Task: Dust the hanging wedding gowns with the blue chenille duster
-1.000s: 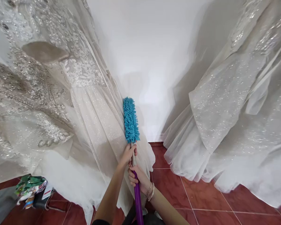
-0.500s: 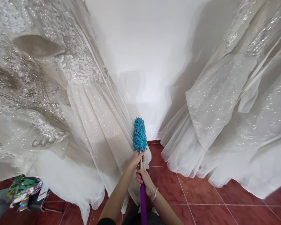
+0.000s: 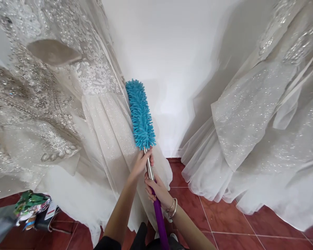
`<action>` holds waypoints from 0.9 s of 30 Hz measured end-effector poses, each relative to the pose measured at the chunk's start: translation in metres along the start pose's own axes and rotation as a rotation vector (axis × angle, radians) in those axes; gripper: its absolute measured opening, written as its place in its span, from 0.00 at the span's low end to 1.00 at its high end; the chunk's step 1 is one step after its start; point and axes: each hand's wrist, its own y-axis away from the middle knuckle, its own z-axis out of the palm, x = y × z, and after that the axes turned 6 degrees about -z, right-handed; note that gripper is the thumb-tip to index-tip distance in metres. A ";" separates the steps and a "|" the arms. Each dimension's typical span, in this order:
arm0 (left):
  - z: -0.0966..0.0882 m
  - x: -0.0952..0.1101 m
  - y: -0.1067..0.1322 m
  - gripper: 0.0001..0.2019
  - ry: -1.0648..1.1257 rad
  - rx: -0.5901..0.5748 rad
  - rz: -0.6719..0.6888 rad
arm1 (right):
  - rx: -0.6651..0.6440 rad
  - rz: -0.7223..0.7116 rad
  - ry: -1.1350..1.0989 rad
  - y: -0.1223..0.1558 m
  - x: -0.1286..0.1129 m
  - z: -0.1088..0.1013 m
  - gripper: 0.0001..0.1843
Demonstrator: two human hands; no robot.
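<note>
A fluffy blue duster (image 3: pixel 141 114) with a silver pole and a purple handle slants up and to the left in front of me. High on the silver pole, just under the blue head, my left hand (image 3: pixel 143 161) is wrapped around it. Lower down, my right hand (image 3: pixel 158 191) grips where the silver meets the purple; bracelets circle that wrist. The blue head lies over or against the right edge of a sparkly white gown (image 3: pixel 106 132) on the left; whether they touch I cannot tell.
More white beaded gowns (image 3: pixel 33 104) hang at the left, and other glittery gowns (image 3: pixel 250 132) stand at the right. Behind is a white wall (image 3: pixel 167 52). Red tiles (image 3: pixel 214 215) cover the floor. A low black stool (image 3: pixel 43 222) with green packets (image 3: pixel 32 201) on it is at the lower left.
The duster's head has risen and swung left, and it appears larger and closer. Both hands have moved up and slightly left with it, still gripping the pole.
</note>
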 end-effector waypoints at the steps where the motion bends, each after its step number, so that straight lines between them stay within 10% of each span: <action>1: -0.002 -0.002 0.002 0.17 0.010 0.014 -0.001 | -0.014 0.007 0.003 0.000 0.001 0.000 0.12; 27: 0.008 -0.154 -0.023 0.16 0.039 0.116 -0.391 | 0.313 0.134 0.078 -0.003 0.104 -0.082 0.12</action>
